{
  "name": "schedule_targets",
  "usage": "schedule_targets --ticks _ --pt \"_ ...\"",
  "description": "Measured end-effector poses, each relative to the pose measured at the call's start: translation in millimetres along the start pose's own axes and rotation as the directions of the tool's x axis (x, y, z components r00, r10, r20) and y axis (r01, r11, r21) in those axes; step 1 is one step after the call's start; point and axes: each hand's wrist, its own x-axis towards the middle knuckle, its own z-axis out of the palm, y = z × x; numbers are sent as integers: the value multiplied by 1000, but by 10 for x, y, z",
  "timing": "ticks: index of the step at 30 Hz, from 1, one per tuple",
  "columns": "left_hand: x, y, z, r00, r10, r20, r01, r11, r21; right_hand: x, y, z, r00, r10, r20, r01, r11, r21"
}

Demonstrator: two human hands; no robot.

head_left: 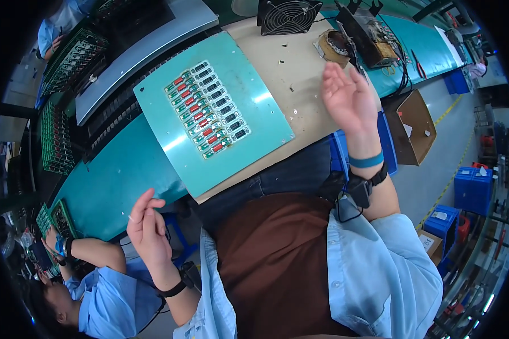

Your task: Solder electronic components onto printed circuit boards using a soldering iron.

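A flat teal plate (247,82) lies on the tan board at the front of the bench. Set into its middle is a row of several small circuit boards (214,89) with red and black parts. My right hand (348,99) is raised palm up beyond the plate's right side, fingers spread, with nothing in it. Nearest to it is a round, dark-centred brown pot (333,45). My left hand (148,229) hovers off the plate's lower left corner. Its fingers are loosely bent and partly apart, and no object shows in them. Neither hand touches the plate.
A black fan (288,17) and a dark metal device (367,37) with cables stand at the back. A conveyor with a grey cover (147,56) runs at left. Blue crates (472,189) and a cardboard box (410,127) sit at right. A co-worker (110,294) works at lower left.
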Motion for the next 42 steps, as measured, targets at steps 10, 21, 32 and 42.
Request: schedule_targets --ticks 10,21,32,42 --pt "470 -227 356 993 -38 109 5 960 281 -199 709 592 908 281 310 228 290 -930" --pt "451 147 594 973 165 158 -217 888 405 -277 1066 878 891 279 359 287 267 -920" --pt "188 1156 716 791 607 70 -611 789 67 -778 1067 1111 685 -101 721 703 351 -619" --pt "241 1200 548 139 819 556 -829 -211 518 -864 531 1672 878 168 448 83 869 -488"
